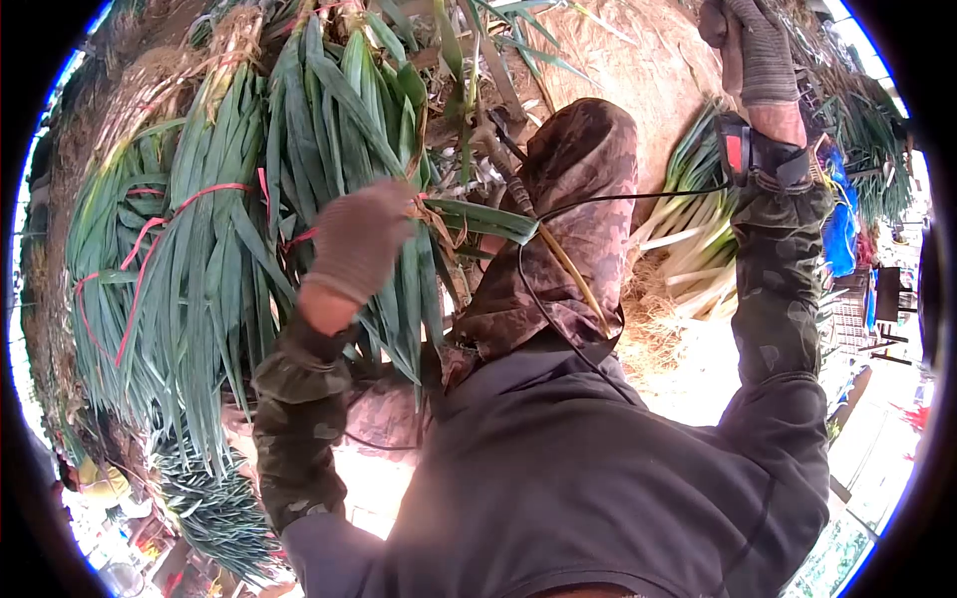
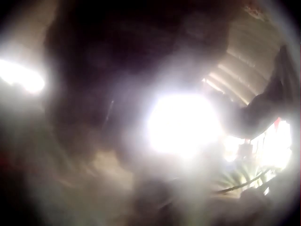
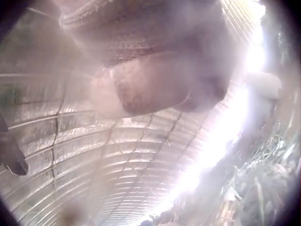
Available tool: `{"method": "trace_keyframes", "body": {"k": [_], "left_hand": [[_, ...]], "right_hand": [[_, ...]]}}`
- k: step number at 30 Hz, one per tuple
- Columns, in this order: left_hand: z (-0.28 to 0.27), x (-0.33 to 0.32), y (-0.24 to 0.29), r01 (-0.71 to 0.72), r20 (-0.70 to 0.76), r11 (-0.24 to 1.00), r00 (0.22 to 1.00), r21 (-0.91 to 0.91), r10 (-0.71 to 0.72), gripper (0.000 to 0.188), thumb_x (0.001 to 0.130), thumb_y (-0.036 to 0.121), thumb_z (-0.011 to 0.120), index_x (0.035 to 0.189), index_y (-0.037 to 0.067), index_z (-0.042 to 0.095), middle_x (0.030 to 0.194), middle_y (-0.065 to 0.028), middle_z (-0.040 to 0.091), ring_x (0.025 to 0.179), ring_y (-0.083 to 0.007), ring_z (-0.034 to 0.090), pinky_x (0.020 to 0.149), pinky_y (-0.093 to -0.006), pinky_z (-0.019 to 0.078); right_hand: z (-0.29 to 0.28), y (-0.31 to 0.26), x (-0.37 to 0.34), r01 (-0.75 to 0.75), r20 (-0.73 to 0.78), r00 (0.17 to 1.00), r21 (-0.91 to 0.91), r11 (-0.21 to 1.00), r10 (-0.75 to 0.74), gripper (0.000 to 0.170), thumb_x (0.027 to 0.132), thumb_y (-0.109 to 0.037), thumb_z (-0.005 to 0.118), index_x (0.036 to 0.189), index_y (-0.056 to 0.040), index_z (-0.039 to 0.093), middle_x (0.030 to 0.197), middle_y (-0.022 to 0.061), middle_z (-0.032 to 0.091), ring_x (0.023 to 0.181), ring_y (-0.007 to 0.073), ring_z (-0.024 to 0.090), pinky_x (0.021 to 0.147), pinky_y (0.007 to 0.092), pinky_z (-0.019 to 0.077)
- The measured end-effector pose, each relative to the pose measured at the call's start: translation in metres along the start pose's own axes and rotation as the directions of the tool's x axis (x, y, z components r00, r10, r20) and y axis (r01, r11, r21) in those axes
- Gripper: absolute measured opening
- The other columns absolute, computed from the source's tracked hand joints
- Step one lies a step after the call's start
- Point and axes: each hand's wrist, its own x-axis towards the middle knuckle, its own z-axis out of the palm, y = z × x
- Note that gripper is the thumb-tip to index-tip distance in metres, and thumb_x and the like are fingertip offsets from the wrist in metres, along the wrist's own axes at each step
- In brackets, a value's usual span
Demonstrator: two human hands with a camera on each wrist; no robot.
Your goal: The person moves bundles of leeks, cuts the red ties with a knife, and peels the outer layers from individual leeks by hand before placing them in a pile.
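Note:
My left hand (image 1: 361, 239), in a ribbed knit glove and blurred, is in front of bundled long green onions (image 1: 344, 120). A broad green leaf (image 1: 483, 217) extends rightward from beside its fingers; I cannot tell whether the hand grips it. In the left wrist view, glare and dark blur hide the fingers. My gloved right hand (image 1: 760, 55) is raised at the upper right, away from the bundles. Its fingers (image 3: 204, 92) look curled in the right wrist view, with nothing showing between them.
More onion bundles bound with red ties (image 1: 150, 234) hang at the left. Loose onions with white stalks (image 1: 703, 254) lie right of the camouflage-clad knee (image 1: 583, 149). A black cord (image 1: 638, 196) runs across the lap to the right wrist. An arched, ribbed roof (image 3: 136, 155) stands overhead.

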Motion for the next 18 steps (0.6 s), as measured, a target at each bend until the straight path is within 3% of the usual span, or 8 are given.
{"method": "trace_keyframes", "body": {"k": [4,7,10,12,13,14,16,18], "left_hand": [[0.053,0.038,0.047,-0.293,-0.233,0.946,0.919,0.140,0.319,0.042,0.078,0.018,0.073,0.117,0.005,0.063,0.112,-0.0136,0.068,0.103,-0.0280,0.067,0.079,-0.0376,0.0547],[0.090,0.051,0.053,-0.245,0.112,0.966,0.965,0.080,0.236,0.039,0.081,0.020,0.073,0.116,0.006,0.062,0.104,-0.0104,0.069,0.096,-0.0246,0.067,0.081,-0.0365,0.0537],[0.079,0.040,0.025,-0.131,-0.118,0.830,0.990,-0.542,0.079,0.024,0.091,0.023,0.068,0.106,0.006,0.060,0.094,-0.0062,0.066,0.083,-0.0233,0.065,0.086,-0.0391,0.0517],[0.075,0.022,-0.023,-0.110,-0.114,0.030,0.931,-0.993,-0.346,0.024,0.099,0.031,0.059,0.092,0.009,0.056,0.081,-0.0017,0.058,0.075,-0.0209,0.061,0.081,-0.0423,0.0522],[0.070,0.009,-0.051,-0.133,0.114,-0.432,0.859,-0.892,-0.498,0.027,0.101,0.034,0.058,0.090,0.009,0.054,0.079,-0.0015,0.057,0.075,-0.0205,0.061,0.080,-0.0424,0.0526],[0.070,-0.003,-0.069,-0.263,0.184,-0.599,0.794,-0.756,-0.580,0.025,0.100,0.035,0.058,0.091,0.012,0.055,0.077,-0.0017,0.057,0.077,-0.0209,0.061,0.079,-0.0417,0.0523],[0.058,-0.014,-0.057,-0.178,0.133,-0.557,0.872,-0.811,-0.472,0.024,0.100,0.035,0.058,0.096,0.011,0.058,0.080,-0.0019,0.059,0.083,-0.0222,0.061,0.086,-0.0427,0.0506],[0.053,-0.014,-0.005,0.208,0.072,0.208,0.850,-0.956,-0.522,0.025,0.097,0.032,0.060,0.106,0.010,0.063,0.092,-0.0045,0.065,0.093,-0.0254,0.063,0.087,-0.0445,0.0501]], "right_hand": [[-0.004,-0.009,0.005,0.003,0.044,0.999,0.012,1.000,-0.003,0.022,0.096,-0.028,0.065,0.103,-0.0073,0.062,0.072,-0.0036,0.053,0.054,0.0064,0.049,0.046,0.0205,0.0342],[-0.006,-0.013,0.001,0.007,0.071,0.997,-0.015,1.000,-0.006,0.022,0.095,-0.028,0.066,0.104,-0.0079,0.063,0.071,-0.0047,0.051,0.054,0.0059,0.047,0.046,0.0211,0.0333],[-0.026,0.002,0.007,0.010,0.082,0.997,-0.022,1.000,-0.009,0.026,0.097,-0.028,0.064,0.109,-0.0044,0.065,0.079,-0.0011,0.058,0.059,0.0061,0.049,0.051,0.0215,0.0346],[-0.050,0.016,0.015,0.020,0.097,0.995,-0.026,0.999,-0.017,0.029,0.098,-0.028,0.062,0.112,-0.0021,0.066,0.085,0.0014,0.063,0.063,0.0062,0.050,0.055,0.0217,0.0355],[-0.059,0.018,0.015,0.021,0.094,0.995,-0.030,0.999,-0.018,0.031,0.099,-0.028,0.062,0.114,-0.0009,0.066,0.087,0.0026,0.065,0.065,0.0063,0.051,0.056,0.0219,0.0359],[-0.065,0.016,0.012,0.000,0.048,0.999,-0.058,0.998,0.003,0.031,0.098,-0.025,0.063,0.117,-0.0007,0.066,0.090,0.0020,0.066,0.065,0.0059,0.050,0.056,0.0214,0.0354],[-0.083,0.019,0.016,-0.046,-0.025,0.999,-0.098,0.994,0.044,0.034,0.095,-0.021,0.067,0.122,-0.0002,0.064,0.095,0.0010,0.066,0.066,0.0052,0.050,0.056,0.0205,0.0343],[-0.097,0.020,0.014,-0.062,-0.004,0.998,-0.078,0.995,0.062,0.038,0.097,-0.021,0.064,0.128,0.0006,0.061,0.095,-0.0021,0.064,0.066,0.0038,0.048,0.057,0.0193,0.0333]]}}
